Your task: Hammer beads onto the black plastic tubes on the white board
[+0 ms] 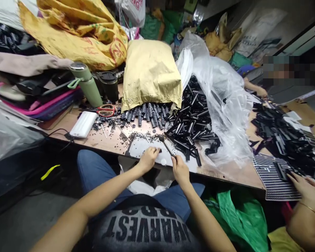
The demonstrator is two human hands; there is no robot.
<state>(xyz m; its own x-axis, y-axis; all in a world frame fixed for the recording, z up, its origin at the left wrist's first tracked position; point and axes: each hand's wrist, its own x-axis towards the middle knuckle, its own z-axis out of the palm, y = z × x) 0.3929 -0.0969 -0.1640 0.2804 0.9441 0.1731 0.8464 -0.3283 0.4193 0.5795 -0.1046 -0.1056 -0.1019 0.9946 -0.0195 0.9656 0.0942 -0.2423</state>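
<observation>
We are resting our left hand (pixel 148 158) on the pale sheet (pixel 144 145), fingers pinching a tiny black piece (pixel 159 151), our right hand (pixel 180 170) gripping a slim metal hammer (pixel 167 146), wooden bench (pixel 99 138) edge, glossy black tubes (pixel 193 122) heaping just beyond.

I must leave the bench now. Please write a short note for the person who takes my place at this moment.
Left hand: pinches a small black part on the white sheet.
Right hand: grips a small hammer, head raised over the sheet.
Black tubes lie piled on clear plastic; ribbed parts spill from the yellow bag.
How many are done cannot be told; both piles remain large.
</observation>
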